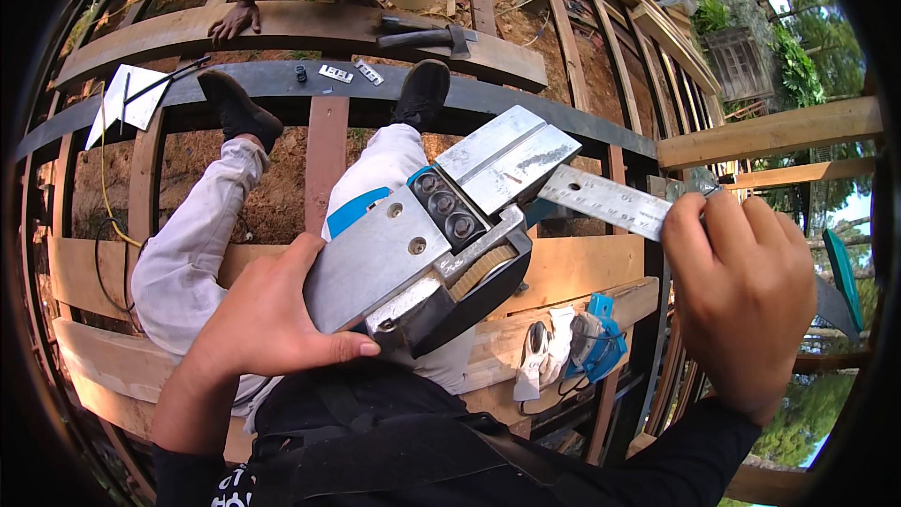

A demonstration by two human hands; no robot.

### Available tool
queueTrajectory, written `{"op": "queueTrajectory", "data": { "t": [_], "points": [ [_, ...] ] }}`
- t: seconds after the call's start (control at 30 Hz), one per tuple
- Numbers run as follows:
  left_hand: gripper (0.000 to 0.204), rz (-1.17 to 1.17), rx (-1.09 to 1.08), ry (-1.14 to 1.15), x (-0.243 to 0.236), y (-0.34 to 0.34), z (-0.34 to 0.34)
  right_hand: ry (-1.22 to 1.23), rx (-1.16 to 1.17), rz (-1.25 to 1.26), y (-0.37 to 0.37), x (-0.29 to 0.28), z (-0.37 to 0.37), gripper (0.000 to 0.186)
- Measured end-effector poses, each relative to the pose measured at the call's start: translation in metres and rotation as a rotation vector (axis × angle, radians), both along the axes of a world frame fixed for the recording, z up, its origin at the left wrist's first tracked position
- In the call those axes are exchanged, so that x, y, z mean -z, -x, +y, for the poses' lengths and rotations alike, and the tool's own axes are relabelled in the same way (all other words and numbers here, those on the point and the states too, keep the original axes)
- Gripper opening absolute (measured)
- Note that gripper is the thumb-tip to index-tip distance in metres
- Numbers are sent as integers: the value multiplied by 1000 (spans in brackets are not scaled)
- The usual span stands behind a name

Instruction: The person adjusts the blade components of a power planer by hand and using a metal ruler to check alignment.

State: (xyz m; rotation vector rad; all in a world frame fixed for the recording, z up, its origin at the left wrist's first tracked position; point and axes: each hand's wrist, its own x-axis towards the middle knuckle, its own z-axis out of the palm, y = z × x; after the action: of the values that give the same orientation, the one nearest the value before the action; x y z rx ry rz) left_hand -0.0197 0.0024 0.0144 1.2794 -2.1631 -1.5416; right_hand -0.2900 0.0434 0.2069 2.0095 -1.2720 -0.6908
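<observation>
The left hand [267,305] is wrapped around the near end of an electric planer [441,225], thumb along its lower edge and fingers curled up over the side, so the tool is held upside down with its flat metal sole facing up; the planer sits at the centre of the view, over the person's lap, its nose aimed toward 2 o'clock. Three bolt heads show in the dark cutter block at the middle of the sole. The right hand [741,291], at 3 o'clock, is closed around one end of a steel ruler [605,199], whose free end lies flat against the front part of the sole. The person's white trouser legs run up toward 12 o'clock, and two black shoes [422,89] rest on a dark curved metal beam [282,80]. On that beam lie two small metal plates [352,72]. Beyond it, on a wooden plank [282,28] at 12 o'clock, lie a hammer [432,38] and another person's hand [235,21], palm down. A sheet of white paper [127,99] lies at 10 o'clock. Below the planer, toward 5 o'clock, work gloves [549,347] and a blue part [601,333] lie on a plank.
</observation>
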Motion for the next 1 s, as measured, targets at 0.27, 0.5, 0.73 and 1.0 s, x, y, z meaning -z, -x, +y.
{"op": "queueTrajectory", "data": {
  "t": [0.27, 0.5, 0.73, 1.0],
  "points": [
    [102, 29, 8, 1, 7, -5, 0, -175, 26, -456, 29, 13, -6, 17],
    [99, 68, 3, 28, 8, -3, 1, -299, -19, -478, 37, 14, -23, 15],
    [99, 28, 13, 25, 6, -2, 1, -368, -13, -446, 38, 10, -34, 14],
    [98, 33, -17, -1, 10, -5, 2, -317, 46, -685, 41, 45, -25, 14]
  ]
}}
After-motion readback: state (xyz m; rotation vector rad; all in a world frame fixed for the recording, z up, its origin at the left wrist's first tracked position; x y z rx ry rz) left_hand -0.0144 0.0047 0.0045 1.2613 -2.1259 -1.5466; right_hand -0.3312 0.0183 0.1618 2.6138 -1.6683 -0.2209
